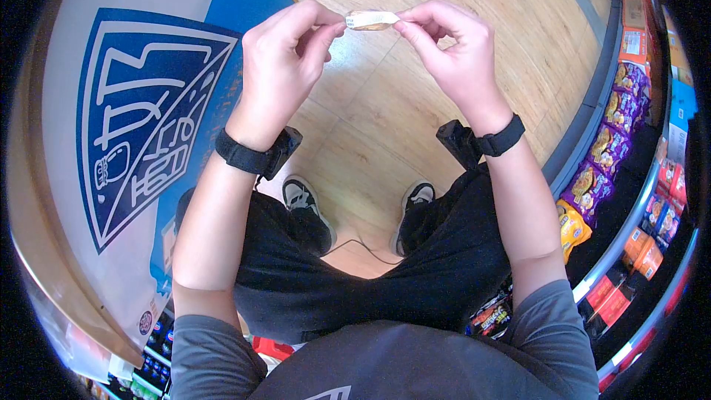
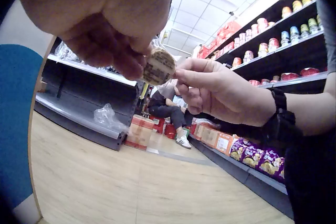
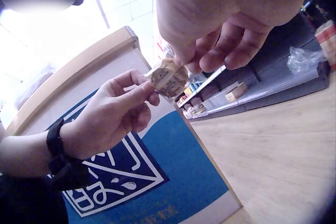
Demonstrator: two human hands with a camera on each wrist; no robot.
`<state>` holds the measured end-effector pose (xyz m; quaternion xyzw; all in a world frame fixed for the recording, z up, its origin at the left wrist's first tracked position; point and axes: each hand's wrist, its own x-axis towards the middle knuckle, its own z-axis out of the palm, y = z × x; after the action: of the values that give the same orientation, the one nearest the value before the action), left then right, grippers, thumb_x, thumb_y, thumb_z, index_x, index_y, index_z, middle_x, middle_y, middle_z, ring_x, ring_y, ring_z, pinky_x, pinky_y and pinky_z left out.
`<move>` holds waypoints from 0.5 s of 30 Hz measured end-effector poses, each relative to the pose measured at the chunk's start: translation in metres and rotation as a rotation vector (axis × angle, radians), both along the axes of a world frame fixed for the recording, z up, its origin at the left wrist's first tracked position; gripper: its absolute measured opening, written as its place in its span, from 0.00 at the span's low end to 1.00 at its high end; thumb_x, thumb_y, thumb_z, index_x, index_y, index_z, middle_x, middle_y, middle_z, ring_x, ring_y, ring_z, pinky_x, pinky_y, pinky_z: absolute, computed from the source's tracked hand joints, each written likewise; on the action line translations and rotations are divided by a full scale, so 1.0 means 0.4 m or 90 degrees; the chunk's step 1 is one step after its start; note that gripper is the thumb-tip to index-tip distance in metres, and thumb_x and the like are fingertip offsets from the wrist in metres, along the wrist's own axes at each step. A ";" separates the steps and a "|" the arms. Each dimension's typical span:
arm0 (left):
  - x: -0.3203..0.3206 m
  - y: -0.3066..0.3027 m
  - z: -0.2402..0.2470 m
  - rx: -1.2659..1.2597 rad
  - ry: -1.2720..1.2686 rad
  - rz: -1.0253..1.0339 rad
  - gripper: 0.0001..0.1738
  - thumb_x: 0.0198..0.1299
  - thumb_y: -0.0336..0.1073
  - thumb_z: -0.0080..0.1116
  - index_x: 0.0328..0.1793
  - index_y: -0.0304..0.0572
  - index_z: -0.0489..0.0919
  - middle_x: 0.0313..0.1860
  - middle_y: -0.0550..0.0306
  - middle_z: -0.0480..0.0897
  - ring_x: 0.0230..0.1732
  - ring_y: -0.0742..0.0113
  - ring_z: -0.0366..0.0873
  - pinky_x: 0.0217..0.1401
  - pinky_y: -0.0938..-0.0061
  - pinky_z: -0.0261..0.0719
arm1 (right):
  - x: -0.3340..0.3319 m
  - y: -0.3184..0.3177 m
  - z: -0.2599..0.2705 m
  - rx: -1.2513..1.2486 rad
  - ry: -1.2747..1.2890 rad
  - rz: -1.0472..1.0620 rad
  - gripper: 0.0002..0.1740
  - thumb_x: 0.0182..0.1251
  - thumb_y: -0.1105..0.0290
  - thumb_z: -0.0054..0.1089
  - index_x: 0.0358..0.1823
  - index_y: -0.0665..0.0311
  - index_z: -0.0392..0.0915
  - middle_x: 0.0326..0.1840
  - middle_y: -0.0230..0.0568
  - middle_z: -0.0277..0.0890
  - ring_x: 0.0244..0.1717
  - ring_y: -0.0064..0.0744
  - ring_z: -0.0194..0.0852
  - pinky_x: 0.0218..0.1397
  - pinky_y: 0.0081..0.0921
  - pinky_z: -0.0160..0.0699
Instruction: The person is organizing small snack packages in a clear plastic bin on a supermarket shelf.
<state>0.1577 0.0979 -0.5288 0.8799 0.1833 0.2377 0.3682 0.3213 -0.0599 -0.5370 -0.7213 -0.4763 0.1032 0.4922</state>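
Note:
A small round packet in clear wrapping is stretched between both hands, edge-on in the head view. The left hand pinches its left end between thumb and forefinger; the right hand pinches the other end the same way. In the left wrist view the packet shows a printed, yellowish flat face with a pale band across it. From the right wrist, the same packet appears with dark print, its wrapper edges held by the fingertips.
A white and blue counter panel stands at the left. Shelves with purple snack bags run along the right. Beyond the hands, a seated person is near cardboard boxes, and a low shelf holds crumpled clear plastic.

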 end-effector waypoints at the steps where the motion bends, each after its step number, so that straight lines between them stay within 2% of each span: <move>1: 0.000 -0.001 0.000 -0.002 -0.002 0.002 0.02 0.65 0.23 0.63 0.38 0.33 0.83 0.31 0.56 0.87 0.27 0.74 0.85 0.30 0.80 0.80 | -0.001 0.001 -0.001 0.004 0.006 -0.005 0.03 0.64 0.74 0.71 0.35 0.66 0.87 0.27 0.34 0.82 0.26 0.19 0.77 0.30 0.18 0.74; 3: 0.002 -0.002 -0.001 -0.006 -0.006 0.006 0.02 0.65 0.23 0.63 0.38 0.33 0.83 0.32 0.56 0.88 0.28 0.73 0.86 0.31 0.80 0.80 | -0.001 0.003 -0.003 0.013 0.016 -0.016 0.04 0.63 0.72 0.71 0.34 0.65 0.87 0.27 0.36 0.82 0.24 0.22 0.77 0.28 0.21 0.75; 15: 0.005 0.001 0.001 0.048 -0.013 -0.001 0.01 0.63 0.23 0.64 0.39 0.35 0.85 0.32 0.54 0.88 0.31 0.71 0.87 0.34 0.79 0.81 | 0.013 0.005 -0.005 0.019 0.016 0.005 0.03 0.63 0.73 0.71 0.35 0.65 0.87 0.30 0.37 0.85 0.26 0.23 0.80 0.30 0.21 0.78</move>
<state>0.1597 0.0983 -0.5284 0.8908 0.1701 0.2532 0.3369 0.3264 -0.0581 -0.5389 -0.7108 -0.4742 0.1071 0.5084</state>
